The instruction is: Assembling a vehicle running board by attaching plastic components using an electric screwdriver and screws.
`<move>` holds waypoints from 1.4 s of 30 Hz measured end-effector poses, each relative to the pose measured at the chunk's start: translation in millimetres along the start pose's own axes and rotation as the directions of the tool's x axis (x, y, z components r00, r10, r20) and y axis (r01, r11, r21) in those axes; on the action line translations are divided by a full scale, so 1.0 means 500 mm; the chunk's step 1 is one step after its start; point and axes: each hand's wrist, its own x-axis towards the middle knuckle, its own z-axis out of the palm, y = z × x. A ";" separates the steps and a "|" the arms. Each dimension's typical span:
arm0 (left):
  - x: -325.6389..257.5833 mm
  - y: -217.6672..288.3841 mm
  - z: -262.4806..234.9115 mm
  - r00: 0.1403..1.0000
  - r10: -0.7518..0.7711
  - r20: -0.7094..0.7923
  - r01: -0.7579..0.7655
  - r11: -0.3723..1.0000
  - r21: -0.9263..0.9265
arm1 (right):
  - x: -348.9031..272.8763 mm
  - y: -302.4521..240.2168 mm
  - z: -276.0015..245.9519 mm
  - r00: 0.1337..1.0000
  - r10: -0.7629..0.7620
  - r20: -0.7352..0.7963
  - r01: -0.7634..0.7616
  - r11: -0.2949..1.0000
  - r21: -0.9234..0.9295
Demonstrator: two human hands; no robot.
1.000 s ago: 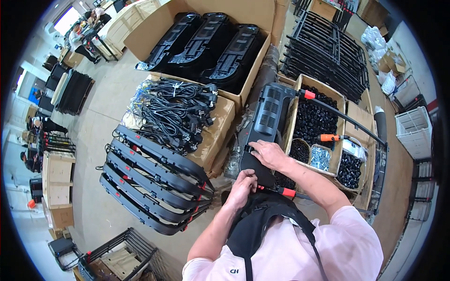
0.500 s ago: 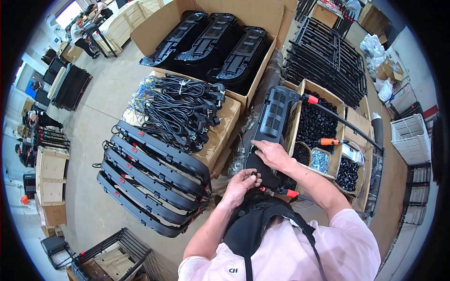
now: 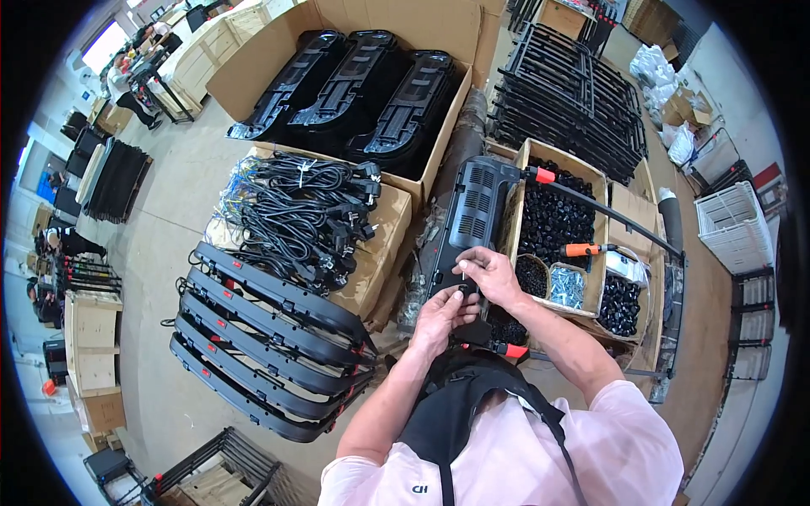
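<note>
A long black plastic cover [image 3: 477,198] with vent slots lies in front of me, part of a black frame with red end pieces. Over its near end, my two hands meet. Between the thumb and fingers of my left hand [image 3: 440,319] is a small black part [image 3: 466,287], mostly hidden by the fingertips. My right hand [image 3: 496,277] pinches a thin, light-coloured screw [image 3: 463,274] just above that part. Whether the two pieces touch is too small to tell. Both forearms partly cover the near end of the cover.
Right of the cover stands a wooden tray [image 3: 606,192] with black knobs, a bin of silver screws [image 3: 566,287] and an orange power screwdriver [image 3: 584,250]. To the left are bundled black cables [image 3: 291,211] and stacked curved black panels [image 3: 270,337]. A cardboard box [image 3: 447,126] holds black housings.
My right hand has left the cover's surface and come toward my left hand, with a screw showing in its pinch. My left hand has risen slightly. The whole view has shifted a little.
</note>
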 end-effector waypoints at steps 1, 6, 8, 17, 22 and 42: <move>0.008 0.001 0.009 1.000 0.013 0.008 -0.013 1.000 -0.006 | -0.002 0.003 -0.005 1.000 -0.001 -0.006 0.001 1.000 0.002; 0.042 0.000 0.024 0.999 -0.003 0.048 0.002 1.000 0.018 | -0.005 0.003 -0.030 0.999 0.037 -0.021 -0.037 0.999 -0.001; 0.052 -0.001 0.033 0.999 -0.009 0.047 0.009 1.000 0.009 | -0.003 0.004 -0.044 0.999 0.048 -0.017 -0.049 0.999 -0.021; 0.099 0.010 0.050 0.998 -0.045 0.040 0.045 0.999 0.008 | 0.007 -0.036 -0.124 0.868 -0.380 0.320 0.496 0.617 -0.611; 0.139 0.019 0.062 0.997 -0.082 0.009 0.082 0.997 -0.001 | 0.047 -0.053 -0.160 0.737 -0.464 0.491 0.671 0.423 -0.609; 0.078 0.005 0.074 0.989 -0.127 -0.077 0.132 0.990 0.055 | 0.401 -0.005 -0.167 0.778 -0.499 0.381 0.569 0.305 -0.764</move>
